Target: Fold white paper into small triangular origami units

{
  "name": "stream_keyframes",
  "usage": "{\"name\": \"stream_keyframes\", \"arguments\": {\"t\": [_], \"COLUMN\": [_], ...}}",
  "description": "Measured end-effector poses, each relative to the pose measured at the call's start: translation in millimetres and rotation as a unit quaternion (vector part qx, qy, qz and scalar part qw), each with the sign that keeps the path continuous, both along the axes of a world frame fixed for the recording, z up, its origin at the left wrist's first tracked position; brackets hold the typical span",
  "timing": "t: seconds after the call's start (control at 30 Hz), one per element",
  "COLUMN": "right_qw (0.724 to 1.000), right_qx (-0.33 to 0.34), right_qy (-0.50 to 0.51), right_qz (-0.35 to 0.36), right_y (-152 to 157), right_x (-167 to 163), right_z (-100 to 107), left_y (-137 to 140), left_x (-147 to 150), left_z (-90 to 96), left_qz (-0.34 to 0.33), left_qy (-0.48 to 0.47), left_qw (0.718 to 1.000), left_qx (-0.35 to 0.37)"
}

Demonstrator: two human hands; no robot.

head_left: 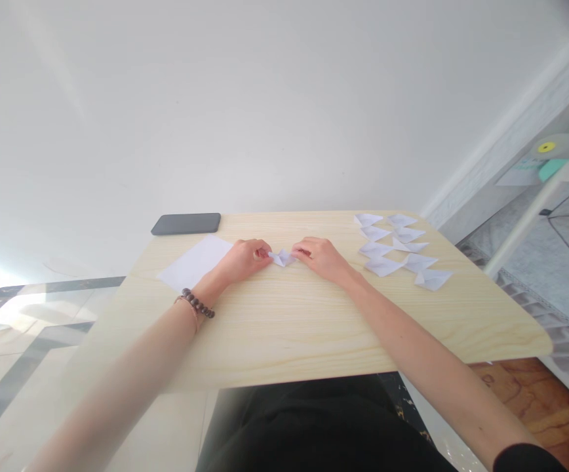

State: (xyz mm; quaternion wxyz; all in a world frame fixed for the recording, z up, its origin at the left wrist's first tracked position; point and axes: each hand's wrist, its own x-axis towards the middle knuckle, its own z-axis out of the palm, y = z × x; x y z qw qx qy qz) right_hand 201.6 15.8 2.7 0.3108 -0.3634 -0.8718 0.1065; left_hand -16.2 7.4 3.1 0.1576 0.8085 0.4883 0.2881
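Note:
Between my two hands is a small folded white paper piece (282,259), held just over the middle of the wooden table. My left hand (246,259), with a dark bead bracelet at its wrist, pinches the left tip of the paper. The opposite tip is pinched by the fingers of my right hand (320,254). A flat white paper sheet (196,261) lies partly behind my left hand and wrist. Off to the right, several folded white paper pieces (383,264) of similar shape lie in two rough columns.
The pale wooden table (284,341) stands against a white wall (284,118). A dark phone (186,223) lies at its far left corner. Beyond the right edge stands a white metal frame (530,210) with a cable near it.

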Motion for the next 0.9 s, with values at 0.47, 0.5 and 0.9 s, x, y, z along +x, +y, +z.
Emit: {"name": "stream_keyframes", "arguments": {"t": [0.47, 0.5, 0.9], "right_qw": [0.993, 0.992, 0.99], "right_qx": [-0.102, -0.11, -0.107], "right_qy": [0.053, 0.057, 0.081], "right_qz": [-0.026, -0.03, -0.05], "right_y": [0.1, 0.0, -2.4], "right_x": [8.4, 9.3, 8.2], "right_z": [2.4, 2.6, 6.2], "left_y": [1.0, 0.7, 1.7], "left_x": [-5.3, -5.9, -10.7], "left_z": [4.4, 5.1, 4.3], "left_qz": [0.032, 0.031, -0.003], "left_qy": [0.005, 0.004, -0.12], "left_qw": [0.999, 0.999, 0.989], "left_qx": [-0.023, -0.029, -0.084]}}
